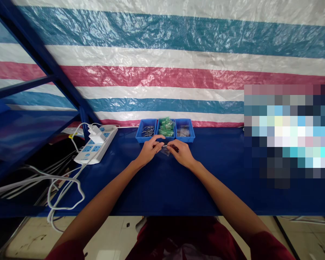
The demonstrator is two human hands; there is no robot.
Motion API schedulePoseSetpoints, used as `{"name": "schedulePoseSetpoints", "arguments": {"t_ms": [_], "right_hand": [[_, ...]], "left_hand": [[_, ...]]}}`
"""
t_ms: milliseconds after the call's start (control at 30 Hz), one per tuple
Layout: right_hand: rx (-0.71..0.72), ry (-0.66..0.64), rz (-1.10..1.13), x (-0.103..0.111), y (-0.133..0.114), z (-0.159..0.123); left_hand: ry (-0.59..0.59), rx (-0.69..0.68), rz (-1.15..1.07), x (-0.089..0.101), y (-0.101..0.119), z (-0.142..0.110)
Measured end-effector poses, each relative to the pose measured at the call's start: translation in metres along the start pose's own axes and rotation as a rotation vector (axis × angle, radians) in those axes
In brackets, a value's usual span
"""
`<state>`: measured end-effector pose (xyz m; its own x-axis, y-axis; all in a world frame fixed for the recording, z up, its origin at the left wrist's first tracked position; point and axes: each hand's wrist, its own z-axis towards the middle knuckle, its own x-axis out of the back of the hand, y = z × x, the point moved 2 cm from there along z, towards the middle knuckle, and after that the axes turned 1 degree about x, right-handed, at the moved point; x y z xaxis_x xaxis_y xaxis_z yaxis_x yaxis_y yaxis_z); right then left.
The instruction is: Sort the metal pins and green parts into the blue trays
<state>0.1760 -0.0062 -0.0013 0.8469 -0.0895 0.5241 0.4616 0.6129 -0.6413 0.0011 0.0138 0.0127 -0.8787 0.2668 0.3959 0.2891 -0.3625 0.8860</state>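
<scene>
My left hand (149, 148) and my right hand (180, 153) meet over the blue table (162, 180), just in front of three small blue bins. Both hands pinch at a small clear plastic bag (166, 151) held between them, with a small dark part near my right fingertips. The left bin (146, 130) holds metal screws. The middle bin (166, 127) holds green parts. The right bin (184, 130) holds small clear bags.
A white power strip (96, 146) with a plugged adapter lies at the table's left, and white cables (56, 184) trail off the edge. A blue metal frame (43, 72) rises on the left. A striped tarp (162, 65) backs the table. A blurred area lies at the right.
</scene>
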Motion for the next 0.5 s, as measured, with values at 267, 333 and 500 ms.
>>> {"name": "schedulePoseSetpoints", "arguments": {"t_ms": [267, 333, 500], "right_hand": [[-0.011, -0.006, 0.001, 0.0019, -0.003, 0.0007], [-0.04, 0.053, -0.009, 0.0042, -0.0023, 0.0014], [-0.08, 0.118, -0.025, 0.0062, 0.0007, 0.0022]], "left_hand": [[0.008, -0.001, -0.02, -0.0005, 0.0025, -0.0002], [0.034, -0.019, -0.007, 0.0006, 0.0029, 0.0005], [0.118, -0.071, 0.055, 0.0034, 0.0056, 0.0018]]}}
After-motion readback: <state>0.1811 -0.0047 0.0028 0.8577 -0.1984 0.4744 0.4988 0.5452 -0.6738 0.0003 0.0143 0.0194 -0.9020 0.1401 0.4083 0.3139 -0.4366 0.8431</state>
